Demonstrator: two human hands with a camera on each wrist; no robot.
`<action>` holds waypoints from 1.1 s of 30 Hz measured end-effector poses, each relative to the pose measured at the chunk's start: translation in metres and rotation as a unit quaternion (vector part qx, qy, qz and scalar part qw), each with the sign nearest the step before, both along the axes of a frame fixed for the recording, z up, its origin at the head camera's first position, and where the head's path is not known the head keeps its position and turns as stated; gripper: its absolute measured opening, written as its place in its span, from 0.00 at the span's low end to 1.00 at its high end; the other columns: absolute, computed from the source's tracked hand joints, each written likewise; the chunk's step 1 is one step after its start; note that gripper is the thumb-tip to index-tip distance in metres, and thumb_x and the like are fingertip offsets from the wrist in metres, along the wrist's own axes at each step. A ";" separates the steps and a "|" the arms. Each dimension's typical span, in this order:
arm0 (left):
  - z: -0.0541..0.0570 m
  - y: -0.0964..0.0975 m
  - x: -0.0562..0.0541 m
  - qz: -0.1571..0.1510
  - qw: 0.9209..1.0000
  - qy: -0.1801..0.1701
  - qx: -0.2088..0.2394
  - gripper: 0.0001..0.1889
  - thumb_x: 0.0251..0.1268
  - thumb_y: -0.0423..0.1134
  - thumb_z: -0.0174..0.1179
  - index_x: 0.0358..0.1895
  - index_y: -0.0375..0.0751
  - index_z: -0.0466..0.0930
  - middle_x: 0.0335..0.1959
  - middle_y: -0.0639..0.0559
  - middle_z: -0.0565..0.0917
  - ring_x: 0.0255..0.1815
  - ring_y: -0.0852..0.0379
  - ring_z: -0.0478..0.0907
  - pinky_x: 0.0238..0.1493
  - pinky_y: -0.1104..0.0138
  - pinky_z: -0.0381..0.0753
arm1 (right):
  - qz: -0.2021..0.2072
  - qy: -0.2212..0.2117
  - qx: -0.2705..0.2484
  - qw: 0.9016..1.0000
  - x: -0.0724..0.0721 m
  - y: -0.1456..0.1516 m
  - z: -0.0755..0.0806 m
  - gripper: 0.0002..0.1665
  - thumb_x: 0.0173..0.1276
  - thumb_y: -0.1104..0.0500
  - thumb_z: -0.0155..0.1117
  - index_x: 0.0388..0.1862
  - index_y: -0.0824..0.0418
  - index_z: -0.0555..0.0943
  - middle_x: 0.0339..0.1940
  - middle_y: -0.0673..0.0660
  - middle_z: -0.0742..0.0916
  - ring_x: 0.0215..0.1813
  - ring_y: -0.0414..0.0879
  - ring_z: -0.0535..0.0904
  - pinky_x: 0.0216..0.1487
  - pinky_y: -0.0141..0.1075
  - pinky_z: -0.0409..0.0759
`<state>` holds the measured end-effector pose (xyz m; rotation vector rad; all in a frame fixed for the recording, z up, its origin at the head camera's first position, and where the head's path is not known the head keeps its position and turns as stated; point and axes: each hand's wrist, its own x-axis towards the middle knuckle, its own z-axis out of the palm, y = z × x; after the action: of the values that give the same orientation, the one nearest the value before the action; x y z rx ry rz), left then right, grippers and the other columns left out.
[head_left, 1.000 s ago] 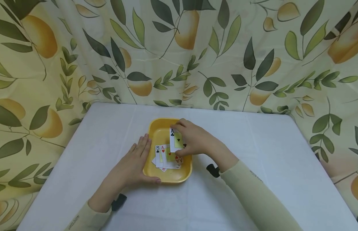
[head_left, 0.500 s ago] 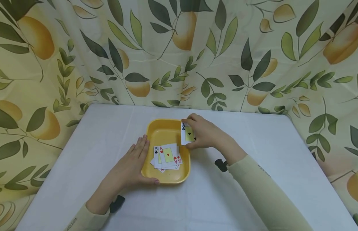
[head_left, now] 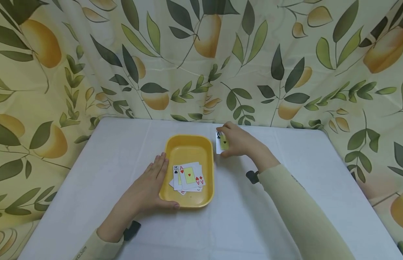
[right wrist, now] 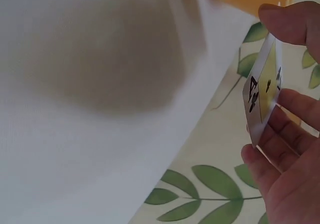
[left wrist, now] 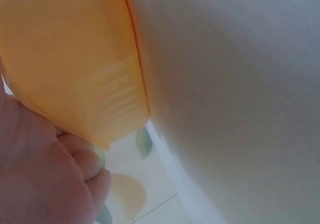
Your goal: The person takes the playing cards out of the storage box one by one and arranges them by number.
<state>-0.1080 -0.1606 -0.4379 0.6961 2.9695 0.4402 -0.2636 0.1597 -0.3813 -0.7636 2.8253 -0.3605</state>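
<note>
My right hand (head_left: 239,141) pinches an ace of clubs playing card (head_left: 222,142) just beyond the far right side of a yellow tray (head_left: 189,141). Seen from the right wrist, thumb and fingers grip the card (right wrist: 262,87) by its opposite edges, above the table. Against the tray's left side rests my left hand (head_left: 145,188), fingers straight along the rim and thumb at the near corner. Inside the tray lies a small overlapping pile of playing cards (head_left: 189,175), an ace of hearts on top and a spade card beside it. The left wrist view shows the tray's outer wall (left wrist: 75,59).
A white cloth covers the table (head_left: 279,206) under the tray. Behind it hangs a curtain (head_left: 195,72) with a fruit and leaf pattern. Black wrist-worn pieces show below both hands.
My right hand has carried the ace of clubs from over the card pile, up and right, past the tray's right rim. The left hand stays at the tray.
</note>
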 end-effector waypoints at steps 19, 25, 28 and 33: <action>0.001 0.000 -0.001 0.003 1.000 -0.003 -0.003 0.77 0.34 0.89 0.53 0.80 0.33 0.40 0.83 0.41 0.36 0.83 0.45 0.36 0.80 0.54 0.48 | -0.038 -0.067 0.032 0.997 -0.047 -0.004 -0.036 0.52 0.52 0.52 0.79 0.74 0.62 0.68 0.72 0.63 0.69 0.71 0.58 0.65 0.75 0.54 0.64; 0.002 0.001 0.000 0.004 1.000 -0.014 0.001 0.76 0.36 0.86 0.58 0.80 0.34 0.40 0.83 0.43 0.35 0.83 0.47 0.34 0.80 0.54 0.47 | -0.055 -0.081 0.039 0.994 -0.054 -0.003 -0.045 0.50 0.53 0.53 0.77 0.74 0.61 0.68 0.72 0.62 0.69 0.72 0.58 0.64 0.76 0.54 0.63; 0.002 0.002 0.000 0.007 1.000 -0.016 0.001 0.76 0.36 0.85 0.60 0.80 0.34 0.40 0.83 0.43 0.35 0.83 0.47 0.34 0.80 0.54 0.47 | -0.059 -0.089 0.033 0.994 -0.056 -0.003 -0.049 0.50 0.53 0.53 0.77 0.74 0.62 0.68 0.72 0.63 0.69 0.70 0.58 0.66 0.76 0.55 0.63; 0.001 0.001 0.000 0.012 1.000 -0.013 -0.004 0.75 0.36 0.85 0.59 0.80 0.35 0.40 0.83 0.43 0.35 0.83 0.47 0.35 0.81 0.54 0.47 | -0.053 -0.090 0.031 0.994 -0.057 -0.004 -0.051 0.50 0.54 0.52 0.77 0.74 0.62 0.67 0.72 0.63 0.70 0.68 0.57 0.67 0.75 0.55 0.63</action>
<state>-0.1083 -0.1598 -0.4367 0.6494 2.9573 0.4363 -0.3206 0.1560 -0.4318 -0.5413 2.6990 -0.3371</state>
